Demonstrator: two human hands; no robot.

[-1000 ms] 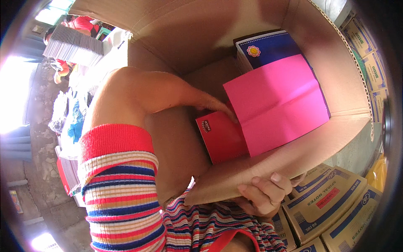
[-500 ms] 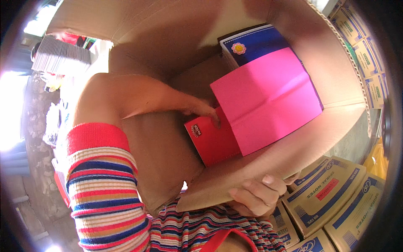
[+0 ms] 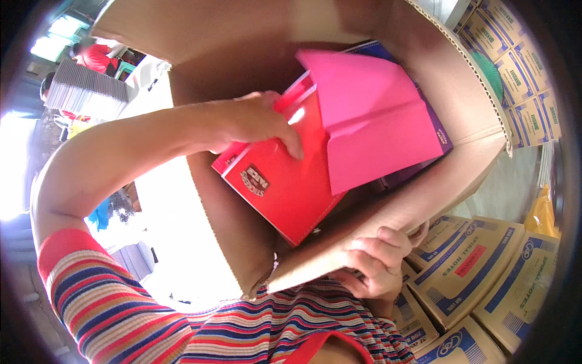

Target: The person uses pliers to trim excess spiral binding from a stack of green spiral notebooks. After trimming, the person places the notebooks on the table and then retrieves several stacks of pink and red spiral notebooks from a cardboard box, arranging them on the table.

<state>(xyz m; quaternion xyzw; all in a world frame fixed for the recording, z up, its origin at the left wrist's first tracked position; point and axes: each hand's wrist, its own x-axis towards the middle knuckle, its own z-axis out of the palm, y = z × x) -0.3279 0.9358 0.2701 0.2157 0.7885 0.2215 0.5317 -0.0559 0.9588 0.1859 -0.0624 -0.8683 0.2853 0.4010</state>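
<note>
A large open cardboard box [image 3: 254,42] fills the middle of the view. My left hand [image 3: 260,124] reaches over its left side and is closed on red notebooks [image 3: 297,194], thumb on the top cover and fingers around the far edge. They are lifted and tilted inside the box. A bent pink sheet [image 3: 382,127] lies against them, partly covering dark blue-purple notebooks [image 3: 379,51] at the right of the box. My right hand [image 3: 376,261] grips the near cardboard edge, fingers on the inner side; its thumb is largely hidden.
Several closed cartons [image 3: 470,267] stand at the lower right, and more stacked cartons [image 3: 515,73] at the upper right. A yellow plastic item [image 3: 544,215] lies beyond them. At the upper left are a tall notebook stack [image 3: 88,85] and a person in red [image 3: 97,57].
My left hand has raised the red notebooks toward the left and nearer to me. The pink sheet has shifted and bent upward at its far left corner. My right hand still grips the box edge.
</note>
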